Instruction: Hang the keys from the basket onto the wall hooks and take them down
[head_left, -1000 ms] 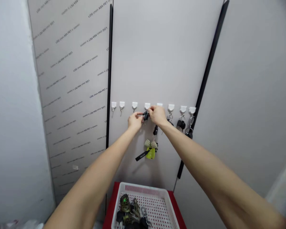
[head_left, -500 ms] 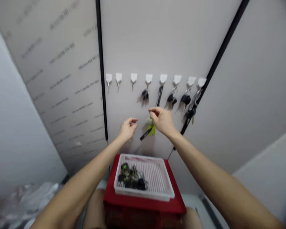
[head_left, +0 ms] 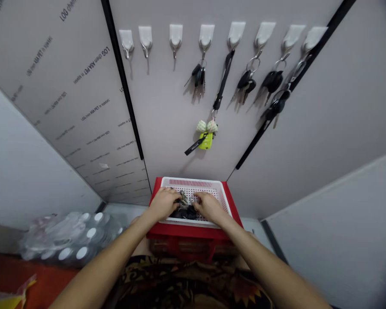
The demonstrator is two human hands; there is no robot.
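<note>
A white plastic basket (head_left: 223, 198) holds a pile of keys (head_left: 187, 212) on its left side, some with black fobs. My left hand (head_left: 164, 203) reaches in over the left rim, its fingers closed on a bunch of keys (head_left: 183, 198) at the pile's edge; the fingertips are partly hidden. On the other side of the pile, my right hand (head_left: 209, 206) has curled fingers with a gap between thumb and forefinger. Above, a black strap (head_left: 224, 81) hangs from a wall hook with a lime-green key case (head_left: 206, 141) and a bow on it.
White adhesive hooks (head_left: 175, 35) run in a row along the wall. Several carry bunches of keys (head_left: 246, 83); the three leftmost carry nothing. Under the basket is a red box or bag (head_left: 193, 234). Wrapped bottles (head_left: 73, 238) stand on the floor at left.
Both hands have come down from beside the hanging green key case into the basket. The view has tilted and shifted, so the hooks appear higher and larger. The strap and case hang free.
</note>
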